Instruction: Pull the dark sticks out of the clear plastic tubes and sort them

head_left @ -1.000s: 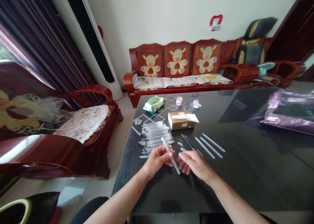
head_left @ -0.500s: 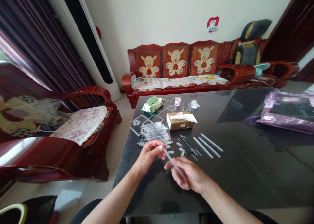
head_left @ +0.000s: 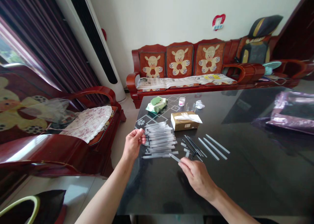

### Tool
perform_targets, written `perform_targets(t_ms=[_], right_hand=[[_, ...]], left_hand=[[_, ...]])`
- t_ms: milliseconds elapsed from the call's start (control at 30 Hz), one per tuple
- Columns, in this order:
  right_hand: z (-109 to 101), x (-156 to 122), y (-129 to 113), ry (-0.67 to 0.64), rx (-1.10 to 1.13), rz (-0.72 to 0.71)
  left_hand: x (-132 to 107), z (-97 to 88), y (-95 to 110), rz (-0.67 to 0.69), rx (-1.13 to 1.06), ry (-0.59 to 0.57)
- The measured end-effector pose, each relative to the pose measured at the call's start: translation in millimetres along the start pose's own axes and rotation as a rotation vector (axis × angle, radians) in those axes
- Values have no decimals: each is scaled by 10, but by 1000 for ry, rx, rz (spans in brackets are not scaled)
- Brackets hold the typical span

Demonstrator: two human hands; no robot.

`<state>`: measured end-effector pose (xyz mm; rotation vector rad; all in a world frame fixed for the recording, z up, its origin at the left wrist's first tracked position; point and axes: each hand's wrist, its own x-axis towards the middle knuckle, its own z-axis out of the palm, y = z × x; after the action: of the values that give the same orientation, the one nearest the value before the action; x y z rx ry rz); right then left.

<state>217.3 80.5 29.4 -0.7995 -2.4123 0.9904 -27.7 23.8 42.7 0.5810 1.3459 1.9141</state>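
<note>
My left hand (head_left: pixel 133 143) hovers at the left edge of a pile of clear plastic tubes (head_left: pixel 160 139) on the dark glass table (head_left: pixel 245 171). Its fingers are curled together near the tube ends, and what they hold, if anything, is hidden. My right hand (head_left: pixel 197 176) is over the table nearer to me, pinching one clear tube (head_left: pixel 174 157) that points toward the pile. Several thin black rods (head_left: pixel 191 144) and small caps lie just beyond that hand. Three clear tubes (head_left: pixel 214 146) lie in a row to the right.
A brown cardboard box (head_left: pixel 184 121) stands behind the pile, with a green packet (head_left: pixel 156 104) and a small cup (head_left: pixel 182 101) further back. A purple plastic bag (head_left: pixel 291 112) lies at the far right. Red wooden chairs (head_left: pixel 73 132) flank the table's left side; a sofa (head_left: pixel 186 67) is behind.
My left hand let go of the tube and moved up and left to the pile's edge. My right hand kept the tube and carried it toward the pile.
</note>
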Motion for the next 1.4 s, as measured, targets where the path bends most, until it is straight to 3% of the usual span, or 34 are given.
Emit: perform_targets(t_ms=[100,200,300,433,667,867,1067,1200,1300,1400], right_hand=[[-98,49,116,45,-111,15],[-368,184,373,174,-217,90],[-717,275,729,306,-538,289],[-986,263,1108,242,-760,520],[-929,302,1270,137,-826,562],[-893,316,1215,233,-904,451],[-867,306,1071,318,-881,370],[-844,297,1001,341,-827,336],[-803,291,957,337,-751,296],[-733,294,884,312,-671,270]], left_hand=[[-42,-29,-26,-105,74,-134],[-161,71,-130,-144,106,-258],[-224,136,-224,-161,135,-325],[-231,140,-351,-162,240,-364],[-289,383,-576,23,712,-412],[-200,790,-803,327,1031,-443],[-64,1087,-945,377,1189,-446],[-22,971,-663,504,1124,-390],[-61,677,-396,509,1182,-331],[-179,352,-290,449,1335,-425]])
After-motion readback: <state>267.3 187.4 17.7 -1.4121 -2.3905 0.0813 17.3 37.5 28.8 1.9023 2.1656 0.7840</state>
